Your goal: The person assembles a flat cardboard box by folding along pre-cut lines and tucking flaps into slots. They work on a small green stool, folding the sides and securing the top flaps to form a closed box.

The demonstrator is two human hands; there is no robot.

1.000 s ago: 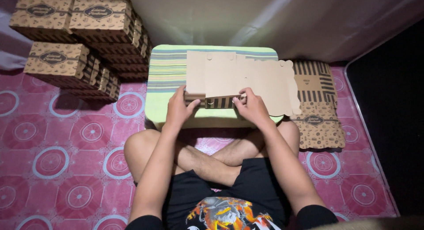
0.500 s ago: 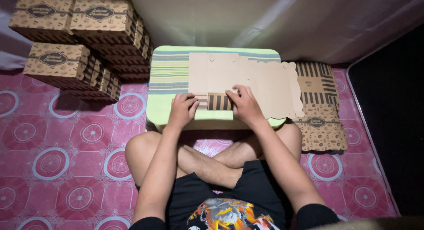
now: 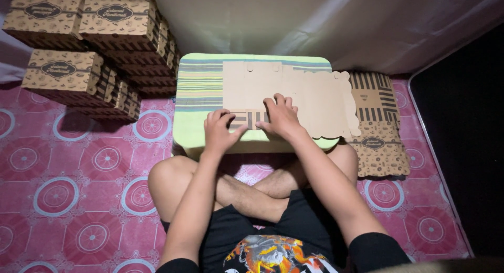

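Observation:
A flat brown cardboard box blank (image 3: pixel 310 97) with a scalloped right edge lies unfolded on a small striped green table (image 3: pixel 197 89). My left hand (image 3: pixel 220 130) presses down on a folded striped flap (image 3: pixel 247 119) at the blank's near edge. My right hand (image 3: pixel 281 117) lies flat on the cardboard just right of that flap, fingers spread. Both hands press on the blank; neither lifts it.
Several assembled brown printed boxes (image 3: pixel 94 52) are stacked at the back left on the pink patterned floor mat (image 3: pixel 79 199). A pile of flat box blanks (image 3: pixel 378 131) lies right of the table. My crossed legs are under the table's near edge. A white wall stands behind.
The blank's near flap was folded over and the blank went from slightly raised to flat on the table. Both hands moved forward and down onto it.

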